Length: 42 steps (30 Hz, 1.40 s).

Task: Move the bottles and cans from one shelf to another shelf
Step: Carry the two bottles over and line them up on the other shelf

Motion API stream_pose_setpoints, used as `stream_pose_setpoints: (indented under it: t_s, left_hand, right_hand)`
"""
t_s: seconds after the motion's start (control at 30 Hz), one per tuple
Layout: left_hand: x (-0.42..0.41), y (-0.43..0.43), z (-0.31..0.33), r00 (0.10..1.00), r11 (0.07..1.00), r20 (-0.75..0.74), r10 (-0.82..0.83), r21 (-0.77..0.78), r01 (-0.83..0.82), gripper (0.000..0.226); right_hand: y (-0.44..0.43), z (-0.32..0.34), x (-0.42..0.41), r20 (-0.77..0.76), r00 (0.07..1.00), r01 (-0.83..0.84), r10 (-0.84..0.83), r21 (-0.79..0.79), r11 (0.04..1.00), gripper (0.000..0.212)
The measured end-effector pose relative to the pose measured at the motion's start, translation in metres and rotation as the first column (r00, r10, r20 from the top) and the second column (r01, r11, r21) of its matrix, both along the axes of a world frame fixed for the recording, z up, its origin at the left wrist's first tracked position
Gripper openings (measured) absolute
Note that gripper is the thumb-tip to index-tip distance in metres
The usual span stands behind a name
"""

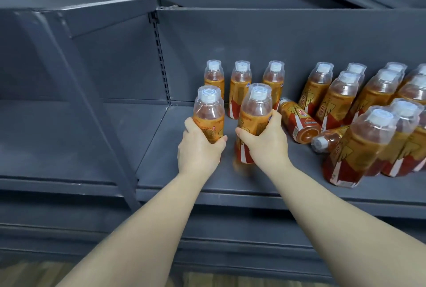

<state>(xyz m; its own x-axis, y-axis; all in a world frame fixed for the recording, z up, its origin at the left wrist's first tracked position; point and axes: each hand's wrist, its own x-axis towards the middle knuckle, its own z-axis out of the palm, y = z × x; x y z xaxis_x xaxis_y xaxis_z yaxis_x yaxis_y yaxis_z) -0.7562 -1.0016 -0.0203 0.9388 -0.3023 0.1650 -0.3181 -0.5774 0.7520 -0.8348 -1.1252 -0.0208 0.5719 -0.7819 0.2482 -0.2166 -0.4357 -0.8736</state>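
**A:** Where are the bottles?

**B:** Left grip (198,146) is wrapped round the left bottle (208,111) and right grip (265,141) round the right bottle (254,111). Both are upright at the left end of the shelf (230,185), just before the back row (241,88).

**A:** What could go wrong?

**B:** The right bottle's base looks blurred. A careless swing could clip the back row, and the toppled bottles (297,123) lie just beside it. Both grips sit low, so a bottle might tip.

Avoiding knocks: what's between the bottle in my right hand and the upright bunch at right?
One toppled bottle, a second toppled bottle nearer, on the shelf; head view.
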Motion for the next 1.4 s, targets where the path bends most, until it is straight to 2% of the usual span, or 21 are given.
stream_pose_setpoints:
  t_s: [0.27, 0.57, 0.97, 1.4]
  left_hand:
    - [-0.032, 0.07, -0.004, 0.999, 0.999, 0.027, -0.032, -0.014, 0.033, 0.074]
    - [-0.053, 0.131, -0.01, 1.0, 0.999, 0.02, -0.01, -0.039, 0.011, 0.075]
    - [-0.071, 0.172, -0.013, 0.991, 0.99, 0.018, 0.134, -0.054, -0.133, 0.074]
    - [-0.09, 0.244, -0.016, 0.927, 0.927, 0.003, 0.375, -0.033, -0.375, 0.072]
  right_hand:
    - [0.077, 0.001, -0.036, -0.018, 1.0, -0.005, 0.005, 0.001, 1.0, 0.078]
    - [0.137, -0.006, -0.057, -0.033, 0.996, -0.083, 0.085, 0.053, 0.995, 0.067]
    - [0.166, -0.007, -0.057, -0.054, 0.965, -0.253, 0.255, 0.045, 0.966, 0.07]
    - [0.222, -0.015, -0.047, -0.058, 0.868, -0.488, 0.493, 0.08, 0.869, 0.069]
